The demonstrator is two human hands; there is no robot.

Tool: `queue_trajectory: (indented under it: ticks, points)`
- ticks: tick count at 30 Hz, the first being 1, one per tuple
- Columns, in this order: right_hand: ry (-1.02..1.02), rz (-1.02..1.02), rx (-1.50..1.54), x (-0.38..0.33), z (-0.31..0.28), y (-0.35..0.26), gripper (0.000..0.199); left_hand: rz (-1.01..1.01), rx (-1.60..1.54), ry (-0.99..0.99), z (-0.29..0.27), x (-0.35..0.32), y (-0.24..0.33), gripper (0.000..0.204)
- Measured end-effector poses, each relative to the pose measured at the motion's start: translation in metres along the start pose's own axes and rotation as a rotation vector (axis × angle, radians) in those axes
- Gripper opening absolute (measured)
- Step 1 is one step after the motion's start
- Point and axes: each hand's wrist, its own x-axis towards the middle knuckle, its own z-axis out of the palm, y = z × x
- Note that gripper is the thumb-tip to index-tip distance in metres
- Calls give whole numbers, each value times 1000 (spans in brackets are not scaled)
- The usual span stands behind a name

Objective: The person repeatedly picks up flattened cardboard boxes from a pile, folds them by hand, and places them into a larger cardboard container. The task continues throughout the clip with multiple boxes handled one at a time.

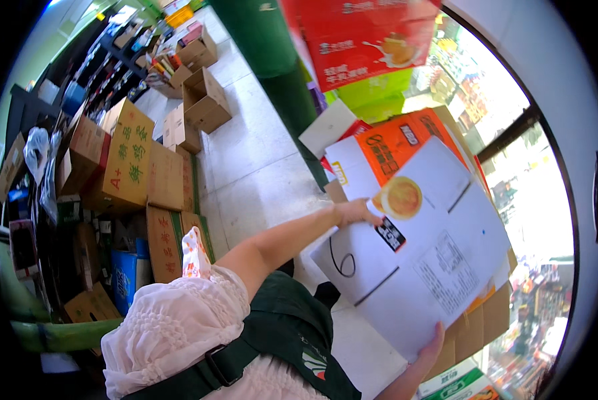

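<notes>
Fingers of left hand [354,212] curled over left edge of white carton [415,250], apparently gripping; right hand [429,350] at its lower right edge, near bottom corner, closure underneath impossible to tell; carton already flat, tilted over orange carton [405,143] and brown cardboard [475,333], beside window [529,197]; flattening seemingly done, release seemingly left; well apart, across aisle [252,167], open box [205,100] not yet flattened.

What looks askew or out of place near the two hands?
The white cardboard, with the left hand and right hand at its edges, sits askew: it does not line up with the orange box or brown cardboard behind it.
</notes>
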Motion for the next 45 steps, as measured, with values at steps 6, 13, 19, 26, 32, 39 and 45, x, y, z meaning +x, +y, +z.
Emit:
queue_trajectory:
  ticks: [6,13,19,26,32,39,45]
  points:
    - [123,-184,8,-80,-3,17,68,228,76,-69,-28,-67,-13,69]
    - [70,-445,-127,-198,173,-7,73,668,76,-251,-172,-215,30,82]
    - [-340,-731,-407,-226,402,-33,75,639,-237,-28,-376,-308,14,80]
    - [-932,-799,-608,-235,679,-25,77,827,-607,445,-563,-377,-39,63]
    - [-1120,-385,-567,-192,917,5,72,543,-793,659,-678,-398,-11,46]
    - [-1139,40,-870,-73,1157,31,49,202,-1184,596,-823,-368,14,38]
    - [-1242,199,-1018,-61,1339,31,51,283,-1559,616,-887,-358,40,42]
